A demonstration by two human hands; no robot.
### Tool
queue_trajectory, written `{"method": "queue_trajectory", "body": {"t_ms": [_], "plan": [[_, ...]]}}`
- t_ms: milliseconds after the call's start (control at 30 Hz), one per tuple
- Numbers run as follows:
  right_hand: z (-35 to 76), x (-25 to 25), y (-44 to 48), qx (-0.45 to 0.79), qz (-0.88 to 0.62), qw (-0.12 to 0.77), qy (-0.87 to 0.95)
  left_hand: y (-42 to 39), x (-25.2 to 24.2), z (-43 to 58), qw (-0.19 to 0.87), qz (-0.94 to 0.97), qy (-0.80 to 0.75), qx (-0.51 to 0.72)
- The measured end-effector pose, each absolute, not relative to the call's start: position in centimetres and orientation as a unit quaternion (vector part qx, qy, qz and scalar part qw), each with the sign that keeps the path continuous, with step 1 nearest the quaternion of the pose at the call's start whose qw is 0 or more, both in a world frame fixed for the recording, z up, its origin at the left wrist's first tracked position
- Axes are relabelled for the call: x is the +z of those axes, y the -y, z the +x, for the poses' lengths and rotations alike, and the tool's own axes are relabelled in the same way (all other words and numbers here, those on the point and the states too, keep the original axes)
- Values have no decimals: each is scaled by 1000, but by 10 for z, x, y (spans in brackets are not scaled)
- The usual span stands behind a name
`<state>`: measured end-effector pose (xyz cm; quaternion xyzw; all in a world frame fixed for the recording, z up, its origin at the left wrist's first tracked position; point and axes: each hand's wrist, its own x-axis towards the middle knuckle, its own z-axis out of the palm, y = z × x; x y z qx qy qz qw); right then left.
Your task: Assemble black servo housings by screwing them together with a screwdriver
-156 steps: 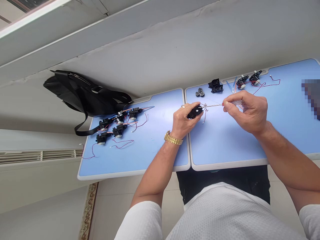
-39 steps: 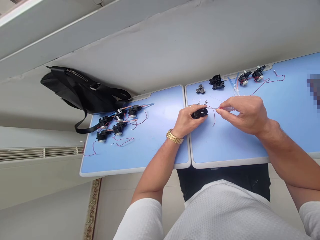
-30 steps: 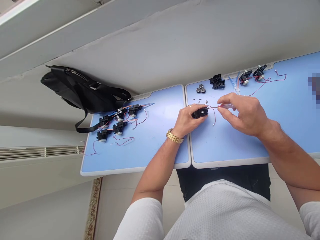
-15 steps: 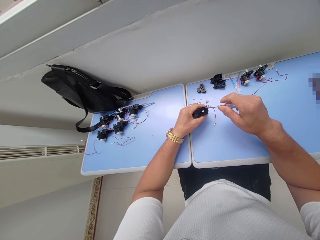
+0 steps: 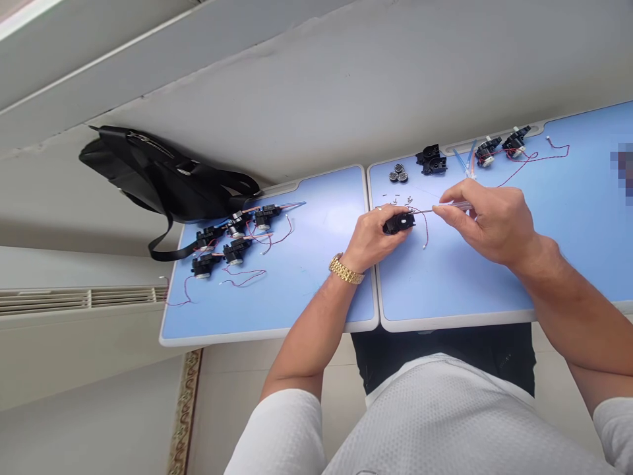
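Left hand (image 5: 370,239) clenches a small black motor unit (image 5: 398,223) over the blue worktop (image 5: 445,290), its fingers (image 5: 380,218) wrapped round the casing. The right hand (image 5: 487,221) pinches a slim clear-handled tool (image 5: 457,207), its thin shaft running toward the unit. Red wire (image 5: 425,231) loops down from the unit. Tiny screws (image 5: 395,200) lie just beyond, near three round metal parts (image 5: 398,173). More wired motor units (image 5: 515,142) sit along the worktop's far edge.
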<state>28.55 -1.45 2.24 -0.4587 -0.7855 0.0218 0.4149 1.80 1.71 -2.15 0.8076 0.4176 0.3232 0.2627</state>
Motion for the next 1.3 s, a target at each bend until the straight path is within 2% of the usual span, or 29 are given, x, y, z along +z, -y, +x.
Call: {"method": "queue_trajectory", "body": {"t_ms": [167,500,767,1067,1300], "plan": [[283,30,17,90,-424,408,804,-17,-22,18,270,805,-424,316],[288,23,14,-45,-461,371,805,-18,-24,17,270,799,-432,321],[280,30,18,78,-418,420,801,-17,-23,17,276,797,-418,337],[285,19,15,-11,-479,398,782,-16,-23,19,297,790,-387,372],[280,31,19,68,-411,429,802,-15,-21,19,293,791,-398,360]]}}
